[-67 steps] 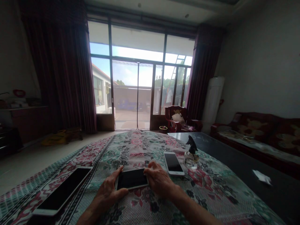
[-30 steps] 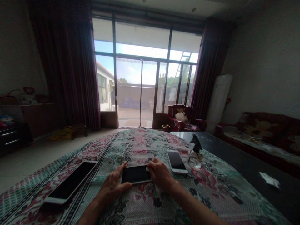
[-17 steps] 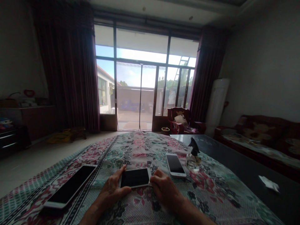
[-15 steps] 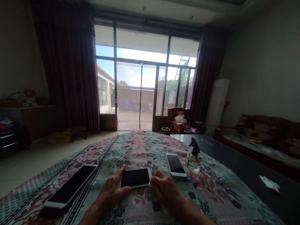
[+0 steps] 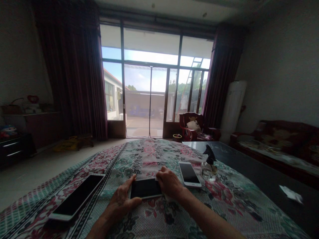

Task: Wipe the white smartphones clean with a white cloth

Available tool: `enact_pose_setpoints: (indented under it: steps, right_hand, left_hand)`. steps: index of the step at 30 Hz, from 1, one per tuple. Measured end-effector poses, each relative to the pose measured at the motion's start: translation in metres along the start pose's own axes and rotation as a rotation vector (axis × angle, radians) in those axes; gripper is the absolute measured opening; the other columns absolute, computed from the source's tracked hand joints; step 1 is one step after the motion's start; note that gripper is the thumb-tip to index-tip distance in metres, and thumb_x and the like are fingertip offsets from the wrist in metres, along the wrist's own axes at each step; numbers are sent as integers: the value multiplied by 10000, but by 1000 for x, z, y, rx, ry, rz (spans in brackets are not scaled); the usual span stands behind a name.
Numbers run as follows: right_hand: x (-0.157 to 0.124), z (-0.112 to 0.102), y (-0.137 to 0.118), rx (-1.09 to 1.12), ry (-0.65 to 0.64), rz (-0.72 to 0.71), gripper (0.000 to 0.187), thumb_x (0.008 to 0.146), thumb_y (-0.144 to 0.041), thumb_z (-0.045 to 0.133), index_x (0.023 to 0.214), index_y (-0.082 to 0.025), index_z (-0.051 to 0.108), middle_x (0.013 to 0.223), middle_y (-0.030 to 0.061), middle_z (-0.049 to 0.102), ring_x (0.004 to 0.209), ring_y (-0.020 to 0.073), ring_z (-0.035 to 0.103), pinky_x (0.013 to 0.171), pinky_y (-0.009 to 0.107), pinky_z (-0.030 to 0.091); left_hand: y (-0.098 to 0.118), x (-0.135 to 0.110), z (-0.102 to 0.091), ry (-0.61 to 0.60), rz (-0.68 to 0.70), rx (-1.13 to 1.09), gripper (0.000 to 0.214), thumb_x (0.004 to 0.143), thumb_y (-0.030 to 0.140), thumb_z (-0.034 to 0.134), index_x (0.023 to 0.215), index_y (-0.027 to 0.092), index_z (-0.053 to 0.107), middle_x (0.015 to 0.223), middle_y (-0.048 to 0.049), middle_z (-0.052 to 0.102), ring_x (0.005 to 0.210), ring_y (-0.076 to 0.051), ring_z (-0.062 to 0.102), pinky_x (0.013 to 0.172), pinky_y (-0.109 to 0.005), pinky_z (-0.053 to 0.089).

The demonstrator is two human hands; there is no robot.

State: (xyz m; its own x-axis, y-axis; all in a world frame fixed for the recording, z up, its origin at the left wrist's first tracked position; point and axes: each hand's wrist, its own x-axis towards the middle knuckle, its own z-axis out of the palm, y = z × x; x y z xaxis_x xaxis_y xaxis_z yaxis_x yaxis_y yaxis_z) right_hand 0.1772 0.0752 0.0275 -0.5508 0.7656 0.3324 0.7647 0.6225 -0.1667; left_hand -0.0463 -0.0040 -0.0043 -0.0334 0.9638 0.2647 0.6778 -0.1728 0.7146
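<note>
A white-framed smartphone with a dark screen lies sideways on the flowered tablecloth. My left hand grips its left end, thumb along the near edge and fingers at the far edge. At the phone's right end is my right hand, fingers curled and pressed together at the far right corner. A bit of something pale shows by those fingers; I cannot tell what it is. To the right lies a second white phone, near a clear bottle with a black spray head. A larger phone lies at the left.
Right of the cloth a dark tabletop carries a crumpled white tissue. Beyond the table stand a wooden armchair and a glass door. A wooden sofa is along the right wall.
My right hand has moved from the phone's near right side up to its far right corner. My left hand keeps its grip on the left end. The view has shifted slightly.
</note>
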Motion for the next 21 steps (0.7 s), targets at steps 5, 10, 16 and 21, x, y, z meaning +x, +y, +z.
enact_pose_setpoints:
  steps: [5,10,16,21]
  right_hand:
    - [2,4,1,16,22,17,225,898,-172,461,814,-182,670,901,54,594,823,140,581,724,226,383]
    - [-14,2,2,79,41,-16,198,887,-155,480,786,-186,648,904,44,582,831,132,568,750,218,390]
    - [-39,-5,1,168,46,-109,200,873,-114,453,806,-193,623,887,34,558,799,127,547,725,218,401]
    - [-57,-6,-3,246,54,-145,219,883,-117,422,783,-192,602,887,38,543,784,127,529,715,225,409]
  left_hand:
    - [0,1,0,-10,-4,6,819,657,312,680,1414,151,409,1377,-113,551,1278,-289,494,1069,-389,378]
    - [-3,2,0,-26,1,3,851,648,338,699,1420,141,399,1388,-117,539,1291,-294,480,1078,-371,367]
    - [-1,1,-1,-33,-2,1,857,658,346,695,1428,133,384,1399,-114,528,1303,-293,466,1085,-371,362]
    - [0,2,-2,-36,-9,11,854,648,336,695,1425,152,392,1395,-98,536,1298,-294,473,1088,-373,361]
